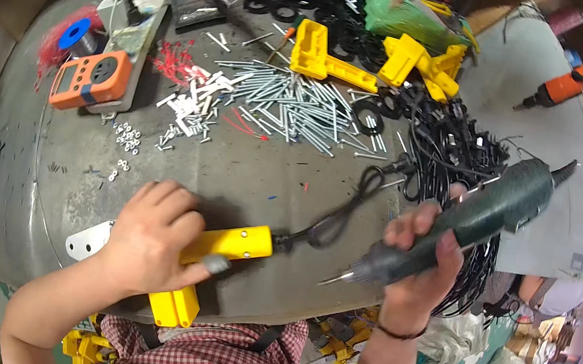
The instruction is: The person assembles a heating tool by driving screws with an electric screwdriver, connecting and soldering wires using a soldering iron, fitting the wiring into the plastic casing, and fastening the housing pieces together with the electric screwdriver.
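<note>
My left hand [145, 238] is closed round a yellow pistol-shaped plastic housing [238, 241] near the table's front edge. Small screws show in the housing, and a looped black cord [331, 224] runs from its right end. A pale metal plate with holes [88, 240] sticks out to the left from under my left hand. Over the table on the right, my right hand [422, 271] grips a dark electric screwdriver [485, 212]. Its bit points down and left, apart from the housing.
Long screws [293, 104], white sleeves [202, 92] and small nuts [129, 138] lie on the grey table [232, 164]. An orange multimeter [91, 79] and solder spool [81, 38] stand left. Yellow housings [414, 63] and black cords [447, 139] lie far right. An orange-black screwdriver [561, 88] is beyond.
</note>
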Action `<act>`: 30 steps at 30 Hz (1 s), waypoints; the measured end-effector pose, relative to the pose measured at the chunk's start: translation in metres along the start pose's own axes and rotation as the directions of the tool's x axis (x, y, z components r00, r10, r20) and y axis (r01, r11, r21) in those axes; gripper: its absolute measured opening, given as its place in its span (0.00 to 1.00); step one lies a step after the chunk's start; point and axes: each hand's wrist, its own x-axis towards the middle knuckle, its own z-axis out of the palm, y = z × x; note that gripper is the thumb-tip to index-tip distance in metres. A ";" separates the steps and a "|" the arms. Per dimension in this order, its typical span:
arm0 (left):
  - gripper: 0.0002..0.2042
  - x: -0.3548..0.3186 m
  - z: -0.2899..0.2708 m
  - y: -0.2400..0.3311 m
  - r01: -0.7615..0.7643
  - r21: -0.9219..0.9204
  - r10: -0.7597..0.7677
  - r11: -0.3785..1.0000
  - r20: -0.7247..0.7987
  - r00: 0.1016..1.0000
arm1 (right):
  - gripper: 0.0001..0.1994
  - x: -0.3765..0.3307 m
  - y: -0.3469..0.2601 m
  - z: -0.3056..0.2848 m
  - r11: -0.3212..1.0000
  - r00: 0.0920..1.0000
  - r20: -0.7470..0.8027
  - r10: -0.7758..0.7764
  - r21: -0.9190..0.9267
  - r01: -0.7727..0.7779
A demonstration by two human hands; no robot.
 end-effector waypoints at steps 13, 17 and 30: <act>0.20 0.001 0.010 0.011 0.077 -0.022 -0.066 0.997 0.323 0.944 | 0.35 0.018 0.042 0.036 0.810 0.615 0.733 0.292 -0.531 0.248; 0.19 -0.001 0.012 0.009 0.066 -0.076 -0.038 0.995 0.324 0.945 | 0.26 -0.003 0.058 0.073 0.983 0.862 0.478 0.170 -0.150 -0.110; 0.08 0.002 0.025 0.019 0.035 0.052 -0.048 0.998 0.285 0.957 | 0.29 -0.004 0.055 0.063 0.896 0.835 0.507 0.213 -0.442 0.040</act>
